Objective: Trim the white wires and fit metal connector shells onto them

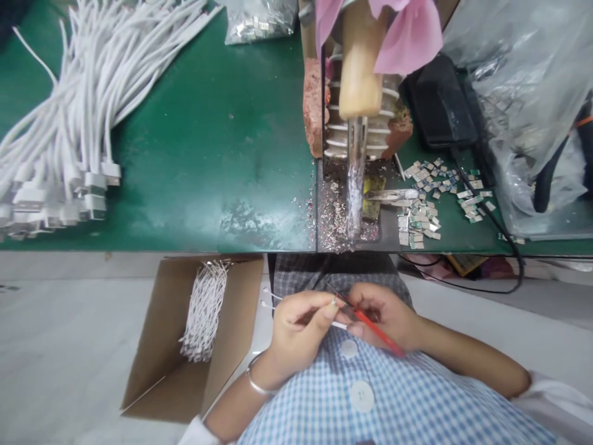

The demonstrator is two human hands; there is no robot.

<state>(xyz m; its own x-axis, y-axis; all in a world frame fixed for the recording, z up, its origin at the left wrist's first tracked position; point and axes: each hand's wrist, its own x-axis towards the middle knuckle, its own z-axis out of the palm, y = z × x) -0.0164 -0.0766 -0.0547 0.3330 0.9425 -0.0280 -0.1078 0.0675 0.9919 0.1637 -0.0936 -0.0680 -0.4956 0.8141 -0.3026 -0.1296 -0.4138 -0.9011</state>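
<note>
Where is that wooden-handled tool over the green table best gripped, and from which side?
Probably by its wooden handle, from above: it is thick and shows bare beside the pink cloth, while brick pieces flank it on both sides. I'd avoid the metal shaft, which is thinner and looks rough toward its tip.

Left hand (299, 327) pinches a thin white cable (340, 325), right hand (386, 316) grips a red-handled tool (378, 332), possibly a cutter; beside them, a cardboard box (236, 340) holds more cables (204, 318)!
</note>
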